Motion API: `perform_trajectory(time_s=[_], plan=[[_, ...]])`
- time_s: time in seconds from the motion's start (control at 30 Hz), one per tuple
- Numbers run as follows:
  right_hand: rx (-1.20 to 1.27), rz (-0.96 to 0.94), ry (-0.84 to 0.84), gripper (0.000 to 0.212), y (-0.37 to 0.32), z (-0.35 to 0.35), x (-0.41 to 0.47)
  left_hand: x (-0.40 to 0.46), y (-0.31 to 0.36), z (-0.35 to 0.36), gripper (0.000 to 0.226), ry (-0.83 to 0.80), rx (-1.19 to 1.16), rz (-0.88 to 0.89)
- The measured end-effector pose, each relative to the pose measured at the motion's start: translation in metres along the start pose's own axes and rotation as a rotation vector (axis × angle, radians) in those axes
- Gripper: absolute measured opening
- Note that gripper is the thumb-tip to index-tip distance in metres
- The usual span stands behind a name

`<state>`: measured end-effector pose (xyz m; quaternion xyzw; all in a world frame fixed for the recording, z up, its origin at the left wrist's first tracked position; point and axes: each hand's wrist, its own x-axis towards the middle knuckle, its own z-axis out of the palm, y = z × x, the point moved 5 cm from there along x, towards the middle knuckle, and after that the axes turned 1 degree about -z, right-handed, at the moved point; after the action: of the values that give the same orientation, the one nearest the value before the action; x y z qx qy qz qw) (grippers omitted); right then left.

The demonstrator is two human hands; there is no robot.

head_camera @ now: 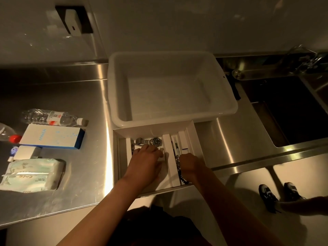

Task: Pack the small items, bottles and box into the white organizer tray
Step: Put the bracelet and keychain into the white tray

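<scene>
Both hands, left hand (148,161) and right hand (190,163), are arranging small items inside the white compartmented organizer tray (198,148), grips unclear, while clear plastic bottles (53,118) and the blue-and-white box (53,135) are likely awaiting packing.

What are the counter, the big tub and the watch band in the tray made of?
Counter: looks like brushed stainless steel, with streaky highlights and mirror-like glare.
Big tub: likely moulded plastic, white and slightly translucent, with a rounded rolled rim.
Watch band: seems to be metal links, silvery with small glints; the exact alloy cannot be told in this dim light.
</scene>
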<state>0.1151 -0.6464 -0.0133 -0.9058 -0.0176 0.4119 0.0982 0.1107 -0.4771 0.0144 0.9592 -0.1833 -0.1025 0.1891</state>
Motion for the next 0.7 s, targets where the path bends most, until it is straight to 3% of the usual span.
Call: perform_trajectory(time_s=[0.4,0.57,0.7], plan=[[-0.07,0.09,0.017,0.042,-0.009,0.02,-0.011,-0.001,-0.001,-0.002,0.031,0.007,-0.035,-0.017],[-0.074,-0.089,0.321,0.061,-0.01,0.008,-0.016,-0.001,-0.006,-0.008,0.032,0.042,-0.02,-0.042],[0.047,-0.193,0.454,0.081,-0.02,0.002,-0.015,-0.004,-0.01,-0.02,0.05,0.093,0.038,-0.059]])
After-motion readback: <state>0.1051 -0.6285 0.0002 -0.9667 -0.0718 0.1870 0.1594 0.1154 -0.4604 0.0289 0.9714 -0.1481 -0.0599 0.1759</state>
